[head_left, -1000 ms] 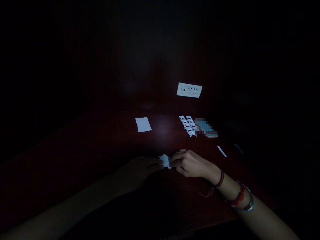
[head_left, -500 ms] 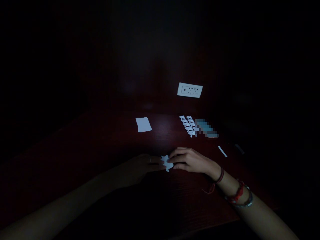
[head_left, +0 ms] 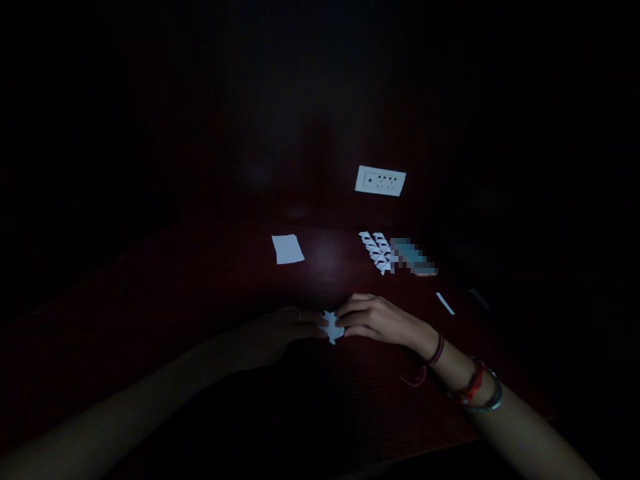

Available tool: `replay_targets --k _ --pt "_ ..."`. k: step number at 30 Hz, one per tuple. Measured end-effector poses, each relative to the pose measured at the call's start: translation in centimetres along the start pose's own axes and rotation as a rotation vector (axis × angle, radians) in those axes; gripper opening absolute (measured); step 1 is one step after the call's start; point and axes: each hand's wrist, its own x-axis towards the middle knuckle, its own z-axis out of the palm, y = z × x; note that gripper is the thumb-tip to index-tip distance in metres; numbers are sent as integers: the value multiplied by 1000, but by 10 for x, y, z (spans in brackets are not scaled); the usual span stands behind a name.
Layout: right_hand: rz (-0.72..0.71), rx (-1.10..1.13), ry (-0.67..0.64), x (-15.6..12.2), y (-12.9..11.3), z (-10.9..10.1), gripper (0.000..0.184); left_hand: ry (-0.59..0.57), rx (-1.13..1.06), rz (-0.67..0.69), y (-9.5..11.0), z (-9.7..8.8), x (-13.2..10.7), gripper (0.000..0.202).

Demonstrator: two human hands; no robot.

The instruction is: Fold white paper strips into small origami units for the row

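The scene is very dark. A small white folded paper piece (head_left: 331,326) with pointed edges lies on the dark red wooden table (head_left: 200,293). My left hand (head_left: 280,330) and my right hand (head_left: 375,319) meet at it, fingertips pressed on its two sides. The fingers of both hands are drawn together on the paper. My right wrist wears red thread bands and a bangle.
A white paper square (head_left: 287,249) lies further back on the table. A cluster of small folded white pieces (head_left: 376,250) sits beside a blurred bluish object (head_left: 413,258). A thin white strip (head_left: 445,303) lies to the right. A white wall socket (head_left: 381,181) is behind.
Both hands moved slightly away from me with the paper piece, which has turned and flattened on the table. The right hand's fingers have stretched lower over it.
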Motion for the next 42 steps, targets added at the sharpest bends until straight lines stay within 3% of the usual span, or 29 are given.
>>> replay_targets --k 5,9,19,24,31,36,42 --pt "37 -18 9 3 -1 6 26 53 195 -25 11 12 1 52" --pt "86 22 22 5 -3 9 24 25 313 -107 22 19 5 53" --pt "197 100 11 8 -6 14 16 -9 266 -140 26 18 4 63" --pt "197 86 9 12 -3 16 15 43 219 -179 26 20 4 58" --pt "234 99 60 10 -9 15 15 30 232 -146 27 21 6 55" --pt "120 71 104 1 -14 6 21 3 212 -141 24 15 4 55" --pt "-47 -81 -15 -2 -12 3 27 -40 109 -80 17 0 3 61"
